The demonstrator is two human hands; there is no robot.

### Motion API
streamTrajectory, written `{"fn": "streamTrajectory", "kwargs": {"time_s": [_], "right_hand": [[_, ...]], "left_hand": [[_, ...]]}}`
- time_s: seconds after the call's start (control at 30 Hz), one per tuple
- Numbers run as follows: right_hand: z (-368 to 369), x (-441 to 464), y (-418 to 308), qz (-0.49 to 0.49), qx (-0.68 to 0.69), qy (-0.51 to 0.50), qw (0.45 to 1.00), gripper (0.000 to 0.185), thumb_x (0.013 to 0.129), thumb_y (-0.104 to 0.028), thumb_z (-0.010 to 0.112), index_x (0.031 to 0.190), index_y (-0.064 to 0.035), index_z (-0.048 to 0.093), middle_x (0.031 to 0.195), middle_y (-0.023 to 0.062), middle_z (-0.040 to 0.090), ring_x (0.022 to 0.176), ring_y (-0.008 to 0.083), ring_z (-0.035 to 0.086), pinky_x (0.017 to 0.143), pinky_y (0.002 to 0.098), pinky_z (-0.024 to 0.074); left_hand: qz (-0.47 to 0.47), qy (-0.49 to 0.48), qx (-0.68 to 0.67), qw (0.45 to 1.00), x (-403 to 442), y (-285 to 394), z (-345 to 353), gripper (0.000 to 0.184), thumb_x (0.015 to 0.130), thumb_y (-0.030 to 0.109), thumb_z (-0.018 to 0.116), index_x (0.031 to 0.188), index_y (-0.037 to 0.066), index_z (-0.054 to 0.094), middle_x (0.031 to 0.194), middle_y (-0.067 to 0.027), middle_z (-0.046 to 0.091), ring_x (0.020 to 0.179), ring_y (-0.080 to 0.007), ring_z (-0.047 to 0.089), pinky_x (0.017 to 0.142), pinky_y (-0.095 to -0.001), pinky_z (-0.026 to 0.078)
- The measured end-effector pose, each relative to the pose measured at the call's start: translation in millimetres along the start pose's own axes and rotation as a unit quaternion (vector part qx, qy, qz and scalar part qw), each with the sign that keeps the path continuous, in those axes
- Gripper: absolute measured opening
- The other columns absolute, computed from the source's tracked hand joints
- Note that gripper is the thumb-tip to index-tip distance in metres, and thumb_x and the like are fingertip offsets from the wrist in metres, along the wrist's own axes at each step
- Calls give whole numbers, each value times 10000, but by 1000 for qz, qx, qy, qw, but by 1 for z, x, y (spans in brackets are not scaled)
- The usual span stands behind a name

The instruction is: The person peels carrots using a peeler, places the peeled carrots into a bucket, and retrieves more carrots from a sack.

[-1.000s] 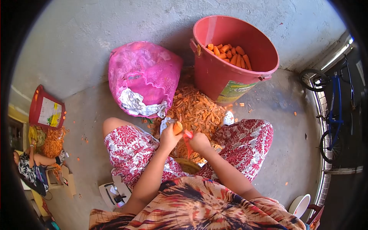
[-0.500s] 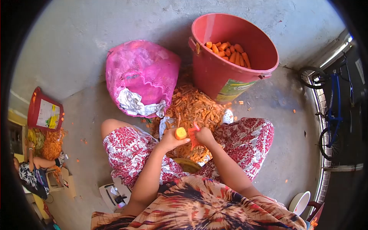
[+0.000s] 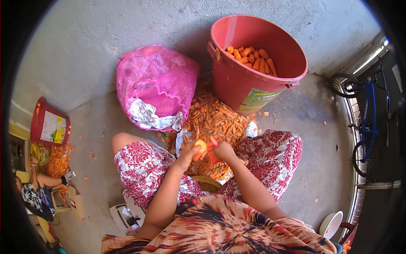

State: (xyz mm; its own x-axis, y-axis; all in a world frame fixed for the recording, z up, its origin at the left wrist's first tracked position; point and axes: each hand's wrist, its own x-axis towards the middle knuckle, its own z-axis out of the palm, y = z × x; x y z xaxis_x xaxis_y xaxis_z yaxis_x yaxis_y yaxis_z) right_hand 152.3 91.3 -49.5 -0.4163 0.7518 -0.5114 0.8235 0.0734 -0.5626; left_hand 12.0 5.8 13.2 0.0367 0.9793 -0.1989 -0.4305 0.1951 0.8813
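Note:
Between my knees, my left hand [image 3: 187,156] is wrapped round a carrot [image 3: 200,149] whose pale orange cut end faces up. Just to the right, my right hand [image 3: 224,151] grips a red peeler [image 3: 213,155], which is close beside the carrot; whether they touch is unclear. Beneath and beyond both hands spreads a heap of carrot peelings [image 3: 215,116]. Part of a yellowish round container [image 3: 206,183] shows below the hands, near my lap.
A large red bucket [image 3: 237,91] holding carrots stands beyond the peelings, beside a pink mesh sack [image 3: 158,80]. Another person [image 3: 36,190] sits at far left near a second red bucket [image 3: 50,125]. A blue bicycle [image 3: 370,114] and white basin [image 3: 330,224] are right.
The carrot has turned and tilted in my left hand, which has changed its hold. The peeler stays in my right hand, now more upright than a second ago.

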Motion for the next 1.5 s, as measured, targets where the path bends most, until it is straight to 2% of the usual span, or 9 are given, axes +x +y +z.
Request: {"fn": "streamTrajectory", "kwargs": {"time_s": [0.63, 0.73, 0.8, 0.87, 0.93, 1.0, 1.17, 1.3, 1.5], "right_hand": [[15, 8, 9, -9, -22, 0, 1000, 293, 732, -241, 478, 877, -7, 579, 852, 216, 577, 814, 340, 558, 721, 404, 432], [62, 36, 45, -189, -29, -31, 981, 277, 738, -220, 471, 922, -41, 578, 900, 180, 582, 824, 315, 565, 722, 379, 435], [32, 5, 4, -153, -174, -135, 963, 225, 724, -226, 478, 777, -65, 627, 790, 149, 603, 769, 308, 575, 693, 364, 443], [15, -12, -16, -165, -199, -190, 947, 243, 718, -250, 481, 738, -56, 626, 773, 151, 602, 757, 306, 578, 677, 375, 446], [25, -11, -10, -163, -212, -193, 944, 274, 716, -286, 483, 771, -56, 620, 797, 149, 605, 760, 303, 581, 664, 380, 452], [27, -9, -7, -145, -197, -162, 956, 285, 713, -304, 488, 797, -63, 613, 809, 145, 608, 760, 300, 584, 652, 381, 456], [-94, -66, -63, -130, -150, -79, 977, 272, 712, -328, 518, 797, -77, 581, 702, 125, 602, 685, 301, 586, 629, 395, 454], [-160, -61, -78, -202, -167, 66, 963, 247, 709, -301, 559, 808, -75, 558, 677, 154, 589, 657, 314, 581, 615, 405, 451], [-146, 45, -64, -157, -114, -104, 975, 220, 721, -251, 511, 847, -87, 588, 752, 149, 602, 706, 287, 584, 631, 390, 441]], "left_hand": [[-39, -8, 9, 999, 2, -8, -5, 292, 697, 284, 432, 581, 17, 462, 491, -63, 441, 446, -128, 436, 421, -233, 315], [-122, -174, 531, 820, 43, 62, 44, 313, 759, 351, 502, 724, 41, 533, 616, -111, 544, 588, -205, 547, 565, -320, 426], [-19, -302, 695, 652, 71, 124, 79, 349, 754, 378, 527, 823, 36, 521, 766, -167, 567, 721, -304, 556, 625, -388, 432], [109, -184, 698, 684, 92, 182, 118, 392, 757, 392, 528, 905, 30, 505, 853, -178, 561, 808, -310, 544, 685, -415, 421], [455, 3, 706, 543, 110, 210, 141, 460, 759, 409, 523, 1019, 35, 465, 1029, -172, 509, 962, -307, 488, 796, -481, 358], [477, 161, 720, 478, 126, 231, 143, 521, 757, 417, 524, 1100, 40, 412, 1145, -158, 438, 1063, -297, 420, 862, -521, 285], [227, 151, 787, 553, 115, 236, 39, 292, 767, 317, 499, 724, 28, 509, 690, -168, 551, 679, -336, 545, 570, -426, 431], [-147, -74, 793, 586, 117, 190, -119, 351, 754, 307, 455, 811, -5, 606, 852, -221, 571, 792, -361, 552, 700, -427, 434], [-49, 151, 689, 707, 153, 136, -236, 249, 717, 245, 525, 791, 26, 619, 888, -190, 552, 821, -307, 540, 719, -373, 414]]}}
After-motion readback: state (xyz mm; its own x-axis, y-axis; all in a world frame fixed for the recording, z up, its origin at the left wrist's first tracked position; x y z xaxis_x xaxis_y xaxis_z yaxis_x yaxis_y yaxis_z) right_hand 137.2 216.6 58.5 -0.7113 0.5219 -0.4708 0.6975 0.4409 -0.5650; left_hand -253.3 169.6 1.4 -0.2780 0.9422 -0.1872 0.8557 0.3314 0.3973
